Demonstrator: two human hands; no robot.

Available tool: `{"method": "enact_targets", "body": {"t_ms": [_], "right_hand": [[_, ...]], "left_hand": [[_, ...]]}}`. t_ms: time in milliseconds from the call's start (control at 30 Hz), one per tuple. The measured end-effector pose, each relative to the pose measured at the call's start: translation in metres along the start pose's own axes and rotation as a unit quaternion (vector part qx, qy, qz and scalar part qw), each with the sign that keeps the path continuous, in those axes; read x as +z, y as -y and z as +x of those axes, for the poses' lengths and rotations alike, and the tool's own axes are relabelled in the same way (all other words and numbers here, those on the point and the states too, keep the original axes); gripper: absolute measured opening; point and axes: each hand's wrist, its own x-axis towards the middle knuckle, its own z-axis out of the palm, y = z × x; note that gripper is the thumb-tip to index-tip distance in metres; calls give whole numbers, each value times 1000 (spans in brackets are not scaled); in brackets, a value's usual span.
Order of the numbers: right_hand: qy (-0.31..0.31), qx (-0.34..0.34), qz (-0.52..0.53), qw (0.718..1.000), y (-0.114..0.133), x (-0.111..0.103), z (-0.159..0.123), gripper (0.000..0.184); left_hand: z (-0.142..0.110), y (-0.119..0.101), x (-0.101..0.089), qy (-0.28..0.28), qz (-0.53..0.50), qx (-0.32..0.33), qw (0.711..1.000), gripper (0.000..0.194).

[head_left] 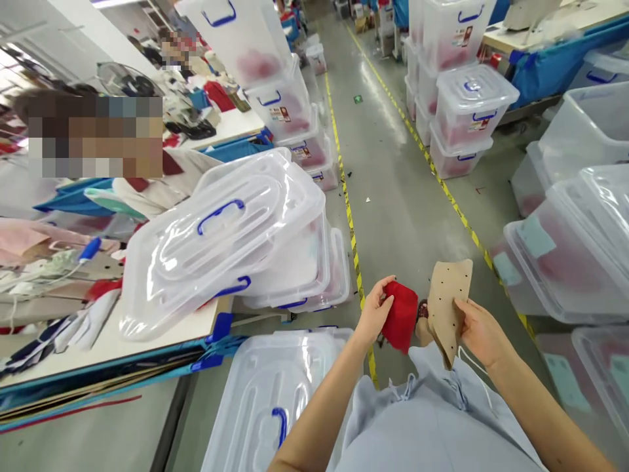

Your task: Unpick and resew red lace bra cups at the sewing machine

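Cloth (pixel 401 318) between left fingers (pixel 383 284), beige sheet (pixel 449 301) between right fingers (pixel 470 313).

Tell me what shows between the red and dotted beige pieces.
In the head view, the gap between the red piece and dotted beige piece shows grey floor and, below, a partly hidden brown thing, possibly footwear.

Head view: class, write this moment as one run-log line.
left hand: holding red piece; right hand: holding beige dotted piece; pieces: apart in view; surroundings: plastic bins along both sides of aisle
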Motion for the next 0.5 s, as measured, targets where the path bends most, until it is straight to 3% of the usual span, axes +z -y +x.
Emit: {"method": "enact_targets", "body": {"t_ms": [100,233,367,500], "right_hand": [[81,14,-24,996,47,44,55,29],[149,33,-72,986,102,106,123,32],[172,49,-103,978,147,154,204,37],[188,51,-123,973,191,204,298,37]], "left_hand": [[58,-24,16,-50,60,42,996,46],[122,-67,31,-77,8,44,996,51],[190,-102,15,-203,14,82,976,52],[286,-141,-9,-246,13,87,965,52]]}}
